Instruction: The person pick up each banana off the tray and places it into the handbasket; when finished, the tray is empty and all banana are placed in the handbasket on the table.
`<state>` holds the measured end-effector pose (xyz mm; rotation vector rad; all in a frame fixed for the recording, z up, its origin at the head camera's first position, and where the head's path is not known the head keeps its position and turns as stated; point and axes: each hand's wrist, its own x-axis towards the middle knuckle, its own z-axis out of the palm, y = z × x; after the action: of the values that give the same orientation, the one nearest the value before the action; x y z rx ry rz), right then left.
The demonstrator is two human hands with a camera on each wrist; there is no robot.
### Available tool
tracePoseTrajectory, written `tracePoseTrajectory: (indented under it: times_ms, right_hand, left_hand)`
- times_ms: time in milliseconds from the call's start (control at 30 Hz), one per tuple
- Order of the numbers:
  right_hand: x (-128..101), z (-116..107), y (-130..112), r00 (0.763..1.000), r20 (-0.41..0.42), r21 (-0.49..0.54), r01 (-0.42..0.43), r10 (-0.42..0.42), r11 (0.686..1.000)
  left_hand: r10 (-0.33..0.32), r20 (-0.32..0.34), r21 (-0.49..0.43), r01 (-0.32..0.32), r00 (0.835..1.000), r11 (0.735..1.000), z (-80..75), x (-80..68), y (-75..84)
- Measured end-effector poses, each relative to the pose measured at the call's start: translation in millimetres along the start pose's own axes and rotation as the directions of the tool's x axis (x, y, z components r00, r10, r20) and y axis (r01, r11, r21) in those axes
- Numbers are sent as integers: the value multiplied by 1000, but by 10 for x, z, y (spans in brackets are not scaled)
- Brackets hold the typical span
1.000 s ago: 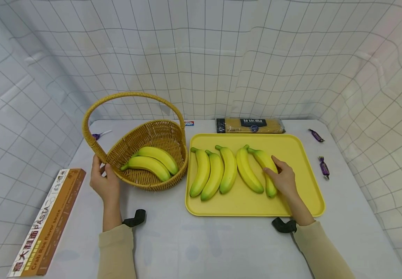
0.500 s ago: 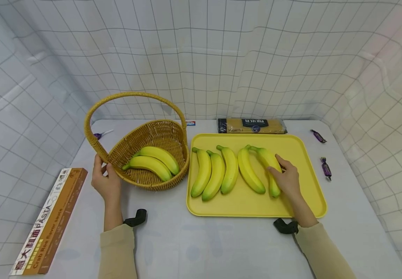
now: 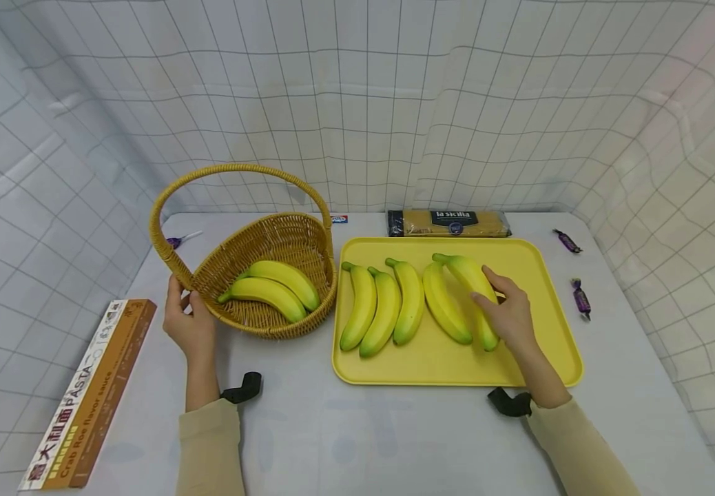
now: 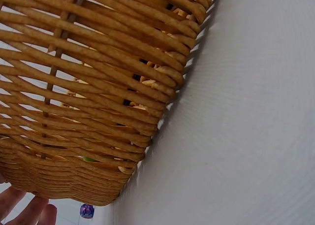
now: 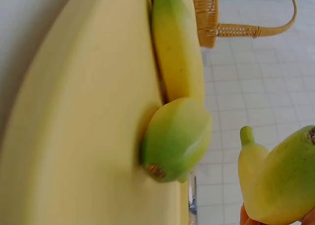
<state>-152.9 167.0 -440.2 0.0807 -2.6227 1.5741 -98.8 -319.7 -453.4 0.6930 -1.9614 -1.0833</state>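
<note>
Both hands are busy: the right hand (image 3: 509, 313) has its fingers curled round the banana (image 3: 474, 289) at the right end of the row on the yellow tray (image 3: 556, 344), and its stem end is tipped up off the tray. The left hand (image 3: 189, 324) holds the wicker basket (image 3: 271, 241) at the rim where the handle joins. That banana looks light and firm, with smooth skin that could slide a bit, so the thick middle seems the best place to hold it. It may bruise if squeezed hard. Four more bananas (image 3: 388, 306) lie side by side on the tray, and two lie in the basket. A dark packet (image 3: 448, 223) behind the tray reads "la sicilia". The long box (image 3: 85, 399) on the tabletop at the left reads "PASTA" and "Crab Roe flavor sauce".
</note>
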Motion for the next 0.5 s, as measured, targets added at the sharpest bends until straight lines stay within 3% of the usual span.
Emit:
tracePoseTrajectory:
  times_ms: [233, 500]
  right_hand:
    - [-6, 77, -236, 996, 46, 52, 79, -81, 996]
    - [36, 295, -519, 982, 124, 79, 136, -145, 988]
  left_hand:
    - [-5, 5, -7, 5, 1000, 1000, -2, -4, 7]
    - [31, -3, 2, -31, 1000, 1000, 3, 7, -4]
